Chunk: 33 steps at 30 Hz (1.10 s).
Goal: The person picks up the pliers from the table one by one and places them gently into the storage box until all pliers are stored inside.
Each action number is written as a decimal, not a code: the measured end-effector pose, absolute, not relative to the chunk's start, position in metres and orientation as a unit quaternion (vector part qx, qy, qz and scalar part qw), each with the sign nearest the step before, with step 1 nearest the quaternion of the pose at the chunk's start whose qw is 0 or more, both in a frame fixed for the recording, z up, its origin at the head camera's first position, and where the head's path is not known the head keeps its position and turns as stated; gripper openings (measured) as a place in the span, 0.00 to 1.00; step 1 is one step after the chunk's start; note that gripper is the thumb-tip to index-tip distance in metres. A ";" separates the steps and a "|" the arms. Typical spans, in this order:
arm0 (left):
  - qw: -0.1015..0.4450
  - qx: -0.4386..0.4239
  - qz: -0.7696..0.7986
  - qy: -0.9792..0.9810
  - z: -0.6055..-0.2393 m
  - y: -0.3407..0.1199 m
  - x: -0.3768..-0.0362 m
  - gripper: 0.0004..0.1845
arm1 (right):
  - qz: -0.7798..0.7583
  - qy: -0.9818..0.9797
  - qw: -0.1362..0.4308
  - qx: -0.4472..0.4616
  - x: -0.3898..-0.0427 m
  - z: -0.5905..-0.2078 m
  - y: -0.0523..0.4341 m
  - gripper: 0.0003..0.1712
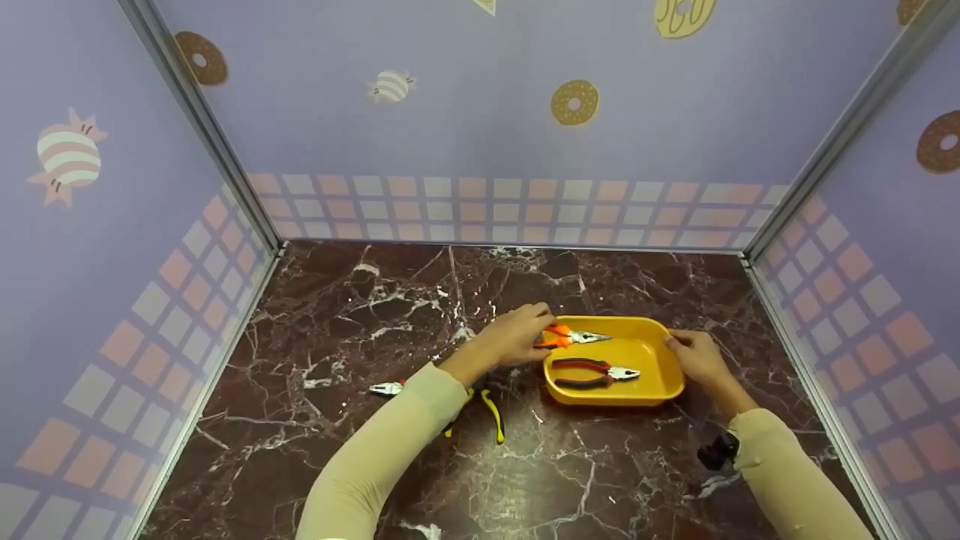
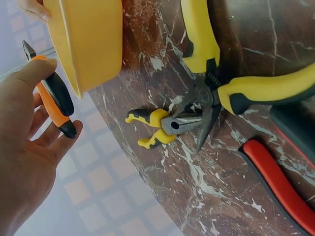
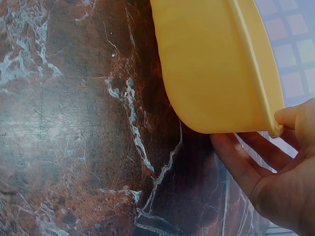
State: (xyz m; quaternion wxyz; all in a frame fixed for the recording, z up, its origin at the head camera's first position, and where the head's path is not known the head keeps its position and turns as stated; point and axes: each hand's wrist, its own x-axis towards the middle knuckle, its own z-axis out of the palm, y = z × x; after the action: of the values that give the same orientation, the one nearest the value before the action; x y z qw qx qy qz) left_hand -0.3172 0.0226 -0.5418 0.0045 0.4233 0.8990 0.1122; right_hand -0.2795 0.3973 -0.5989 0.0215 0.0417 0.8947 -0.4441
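Looking down from the head view, we take the yellow tray [image 1: 667, 379] as our landmark. Our left hand [image 1: 514, 337] sits at its left rim, fingers curled round the orange-handled pliers [image 1: 570, 337], whose long axis runs left to right with the nose already over the tray's far-left part. Red-handled pliers [image 1: 596, 372] lie inside, parallel. Our right hand [image 1: 694, 356] rests on the tray's right rim, fingers fairly straight. Left of the tray, yellow-handled pliers [image 1: 491, 412] lie on the marble table [image 1: 337, 330], partly under our forearm, with open room all round.

From the left wrist view, our fingers wrap the orange-and-black handles [image 2: 54, 101] just beside the tray wall [image 2: 93, 39]; two yellow-handled tools [image 2: 211, 78] and a red handle [image 2: 280, 182] lie on the marble nearer us than the tray.

From the right wrist view, our thumb tip [image 3: 290, 117] touches the tray's corner rim [image 3: 256, 73], the fingers lying loosely extended beneath it; whether they clamp, we cannot tell.
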 end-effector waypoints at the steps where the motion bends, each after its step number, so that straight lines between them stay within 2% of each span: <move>1: 0.003 0.425 0.111 0.899 -0.542 0.024 -0.318 0.26 | -0.444 0.895 0.023 0.043 -0.280 -0.599 0.398 0.27; 7: -0.004 0.433 0.114 0.894 -0.542 0.033 -0.315 0.25 | -0.435 0.899 0.017 0.036 -0.280 -0.600 0.397 0.27; 21: -0.002 0.430 0.144 0.891 -0.553 0.047 -0.313 0.30 | -0.442 0.896 0.017 0.039 -0.279 -0.600 0.397 0.26; 33: -0.016 0.428 0.188 0.884 -0.561 0.056 -0.312 0.27 | -0.444 0.894 0.022 0.046 -0.280 -0.600 0.397 0.26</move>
State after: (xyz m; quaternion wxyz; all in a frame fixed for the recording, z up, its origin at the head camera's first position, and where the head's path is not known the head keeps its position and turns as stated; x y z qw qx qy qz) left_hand -0.3118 0.0560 -0.5610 -0.0163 0.4282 0.8838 0.1877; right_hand -0.2795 0.3973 -0.5999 0.0219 0.0459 0.8944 -0.4444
